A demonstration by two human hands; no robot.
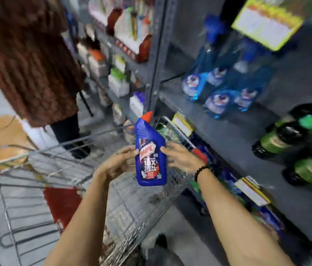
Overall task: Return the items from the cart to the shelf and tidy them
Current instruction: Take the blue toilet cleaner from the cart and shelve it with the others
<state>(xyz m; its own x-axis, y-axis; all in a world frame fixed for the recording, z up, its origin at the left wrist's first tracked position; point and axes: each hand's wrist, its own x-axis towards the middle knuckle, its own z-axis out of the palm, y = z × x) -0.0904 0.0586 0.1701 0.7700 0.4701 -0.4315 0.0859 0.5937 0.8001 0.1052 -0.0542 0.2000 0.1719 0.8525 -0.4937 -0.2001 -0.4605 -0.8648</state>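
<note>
Two hands on one item from where I'm watching: blue Harpic bottle [150, 150], red cap up and tilted slightly right, held above the wire cart [70, 169], label facing cam. Left hand [116, 164] has fingertips on the bottle's left edge, fingers loosely curled, not a full wrap. Right hand [182, 157] touches the right edge w/ fingers mostly extended, half open; black bead bracelet [202, 171] on that wrist. Which hand carries the weight, can't tell, pic is motion-blurred.

Cart sits left and below the bottle, its far rim just behind it; red patch [63, 206] low in the basket, contents otherwise too smeared to ID.

Shelf [228, 135] is to the right, grey metal, steel upright [156, 60] just behind the bottle's cap. On that level: blue spray bottles [218, 87] grouped at the back, green-capped dark bottles [293, 131] lying toward the right edge. Bare stretch of shelf between those groups and the front lip. Yellow price tags [183, 123] along the lip. Lower tier under it holds more blue/green stock, blurry.

Obstruction: another person in a brown knit coat [28, 60] stands in the aisle at upper left, beside the cart's far side, close to the next shelf bay. Not between bottle and the near shelf.
</note>
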